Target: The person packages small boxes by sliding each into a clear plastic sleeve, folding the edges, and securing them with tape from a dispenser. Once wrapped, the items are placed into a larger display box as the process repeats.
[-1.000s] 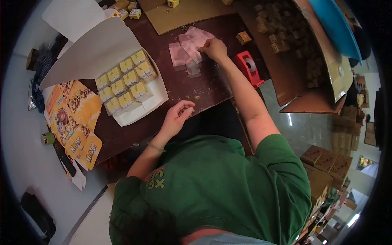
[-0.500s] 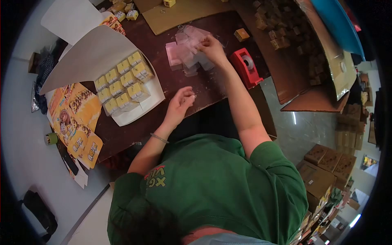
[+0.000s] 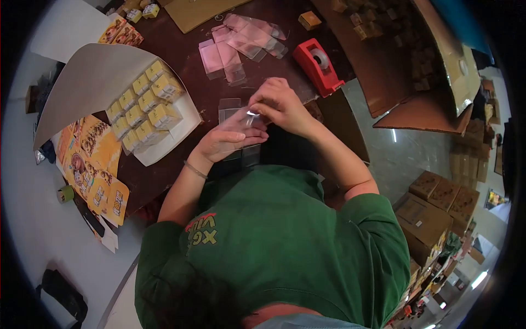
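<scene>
A flat, see-through plastic box [image 3: 231, 114] is between my two hands at the table's front edge, above my lap. My left hand [image 3: 230, 141] grips it from the left, with the thumb across its face and the fingers behind. The fingertips of my right hand [image 3: 279, 107] pinch its upper right part, where light glints off the film. Farther up the table lies a loose pile of similar flattened clear boxes [image 3: 241, 44], tinted pinkish. To the left, an open white carton [image 3: 189, 118] holds rows of small yellow-topped packs in clear cases [image 3: 148, 101].
A red tape dispenser [image 3: 319, 68] stands right of the pile, with a small orange-brown box [image 3: 309, 21] behind it. Printed orange card sheets [image 3: 90, 164] lie at the left. A big cardboard box [image 3: 378, 71] of small boxes stands at the right.
My right hand has come back from the pile with a flat clear box. My left hand, holding nothing before, now grips it too. The view has shifted slightly.
</scene>
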`<move>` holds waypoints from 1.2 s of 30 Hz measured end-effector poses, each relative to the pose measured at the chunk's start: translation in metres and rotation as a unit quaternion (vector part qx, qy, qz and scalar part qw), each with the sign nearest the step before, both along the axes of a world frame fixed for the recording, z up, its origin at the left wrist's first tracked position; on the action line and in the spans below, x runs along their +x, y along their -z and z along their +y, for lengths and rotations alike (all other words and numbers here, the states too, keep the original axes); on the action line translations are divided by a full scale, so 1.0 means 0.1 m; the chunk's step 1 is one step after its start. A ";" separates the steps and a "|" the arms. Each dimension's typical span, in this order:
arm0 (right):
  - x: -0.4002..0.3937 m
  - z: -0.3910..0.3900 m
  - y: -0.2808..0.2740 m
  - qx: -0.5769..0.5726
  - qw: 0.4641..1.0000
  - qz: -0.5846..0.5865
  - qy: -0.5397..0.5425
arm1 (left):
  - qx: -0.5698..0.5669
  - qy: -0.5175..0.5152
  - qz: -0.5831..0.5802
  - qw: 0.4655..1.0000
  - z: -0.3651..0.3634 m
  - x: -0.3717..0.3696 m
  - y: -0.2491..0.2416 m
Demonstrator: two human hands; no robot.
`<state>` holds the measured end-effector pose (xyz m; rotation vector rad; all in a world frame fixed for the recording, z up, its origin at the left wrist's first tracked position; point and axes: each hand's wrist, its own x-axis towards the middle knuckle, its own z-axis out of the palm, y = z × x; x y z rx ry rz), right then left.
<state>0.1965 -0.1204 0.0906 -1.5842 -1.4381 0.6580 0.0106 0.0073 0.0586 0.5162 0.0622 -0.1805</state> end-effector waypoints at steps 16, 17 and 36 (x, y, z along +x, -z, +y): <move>0.00 -0.19 0.24 -0.079 0.923 0.369 -0.074 | -0.051 0.014 0.032 0.998 -0.18 -0.07 0.16; 0.01 -0.18 0.18 -0.056 0.966 0.245 -0.056 | -0.032 0.000 0.060 0.998 -0.18 -0.06 0.10; -0.43 -0.40 0.11 0.119 0.991 0.009 0.061 | 0.158 -0.112 0.086 0.977 -0.25 -0.13 -0.06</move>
